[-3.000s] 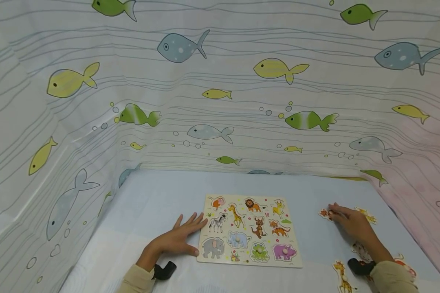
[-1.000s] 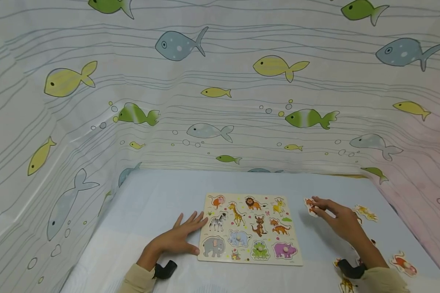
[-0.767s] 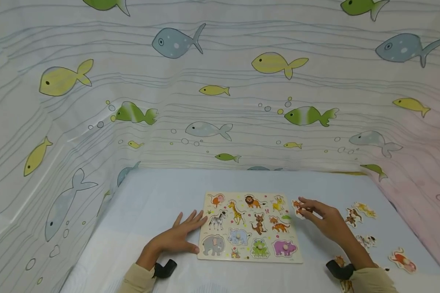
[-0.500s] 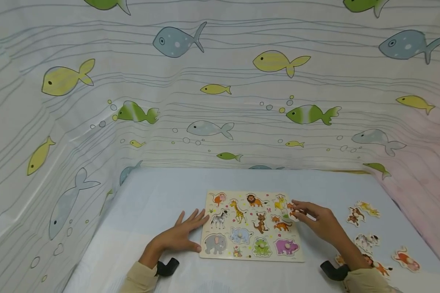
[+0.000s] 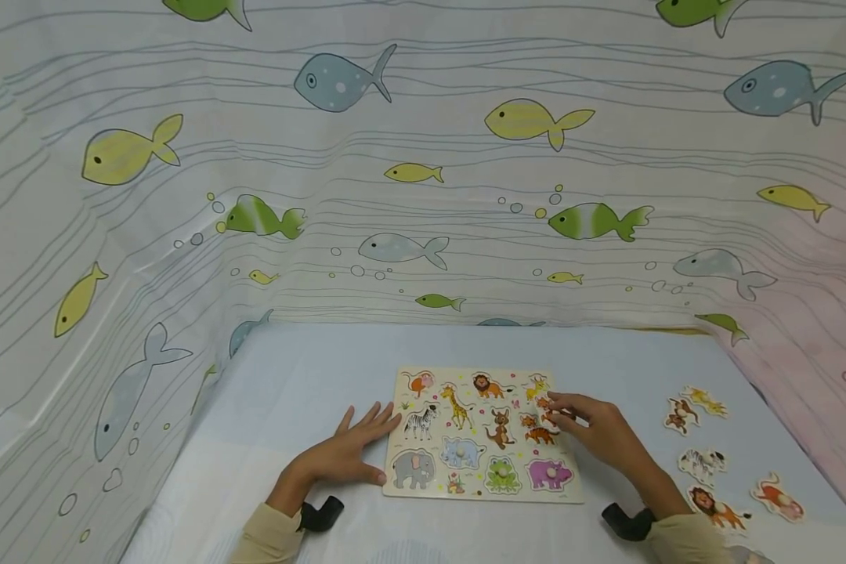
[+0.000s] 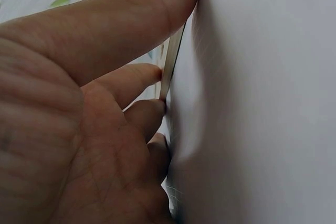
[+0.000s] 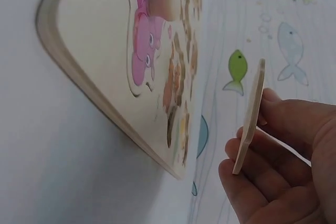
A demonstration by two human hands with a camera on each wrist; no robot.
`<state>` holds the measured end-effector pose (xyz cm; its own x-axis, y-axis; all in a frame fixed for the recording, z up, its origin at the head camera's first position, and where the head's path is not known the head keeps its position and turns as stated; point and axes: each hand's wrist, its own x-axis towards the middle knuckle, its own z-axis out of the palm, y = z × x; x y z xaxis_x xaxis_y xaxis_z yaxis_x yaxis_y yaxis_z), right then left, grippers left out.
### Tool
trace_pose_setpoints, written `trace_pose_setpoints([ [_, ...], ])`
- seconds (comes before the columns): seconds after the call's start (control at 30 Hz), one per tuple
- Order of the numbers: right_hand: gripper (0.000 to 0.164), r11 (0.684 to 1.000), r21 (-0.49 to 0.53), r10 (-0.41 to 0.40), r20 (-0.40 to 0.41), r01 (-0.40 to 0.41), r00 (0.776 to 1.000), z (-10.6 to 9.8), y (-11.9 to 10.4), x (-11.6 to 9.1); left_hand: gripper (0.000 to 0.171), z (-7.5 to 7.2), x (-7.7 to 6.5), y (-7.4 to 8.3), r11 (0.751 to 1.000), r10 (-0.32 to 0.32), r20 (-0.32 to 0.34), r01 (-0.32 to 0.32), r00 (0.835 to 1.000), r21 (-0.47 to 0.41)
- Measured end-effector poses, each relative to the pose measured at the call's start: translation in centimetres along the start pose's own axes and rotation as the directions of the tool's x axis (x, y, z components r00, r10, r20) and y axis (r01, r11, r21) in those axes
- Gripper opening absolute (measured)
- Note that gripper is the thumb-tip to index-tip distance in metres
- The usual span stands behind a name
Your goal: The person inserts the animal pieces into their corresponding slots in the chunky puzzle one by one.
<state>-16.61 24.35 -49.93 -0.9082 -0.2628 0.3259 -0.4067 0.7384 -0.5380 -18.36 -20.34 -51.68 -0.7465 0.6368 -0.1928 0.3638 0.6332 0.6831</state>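
A wooden animal peg puzzle board [image 5: 458, 372] lies flat mid-table. My left hand [image 5: 341, 454] rests at its left side, fingers spread; in the left wrist view the fingertips meet the board's edge [image 6: 169, 72]. Between thumb and fingers, my right hand [image 5: 599, 431] pinches an orange tiger puzzle piece [image 5: 546, 411] over the board's right part, close above the printed tiger recess [image 5: 540, 435]. From the right wrist, the piece [image 7: 251, 121] appears edge-on, raised and tilted. Knobbed rhino [image 5: 461, 453], frog [image 5: 502, 476] and hippo [image 5: 551, 475] pieces sit in the bottom rows.
Loose pieces lie on the table at the right: a yellow one [image 5: 706, 401], a kangaroo [image 5: 681, 415], a zebra [image 5: 703, 466], a lion [image 5: 719, 509] and a monkey [image 5: 777, 497]. A fish-patterned curtain [image 5: 493, 235] surrounds the table.
My right hand has picked up the tiger piece from the right of the table and carried it left, over the board. The left hand has stayed at the board's edge.
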Motion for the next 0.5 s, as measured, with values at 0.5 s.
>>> trace_pose_setpoints([
  [0.5, 0.015, 1.0, 0.002, 0.026, 0.066, -0.026, 0.997, 2.4, -0.5, -0.4, 0.101, 0.0, 0.1, -0.1, 1.0, -0.009, -0.002, 0.009, 1.0, -0.004],
])
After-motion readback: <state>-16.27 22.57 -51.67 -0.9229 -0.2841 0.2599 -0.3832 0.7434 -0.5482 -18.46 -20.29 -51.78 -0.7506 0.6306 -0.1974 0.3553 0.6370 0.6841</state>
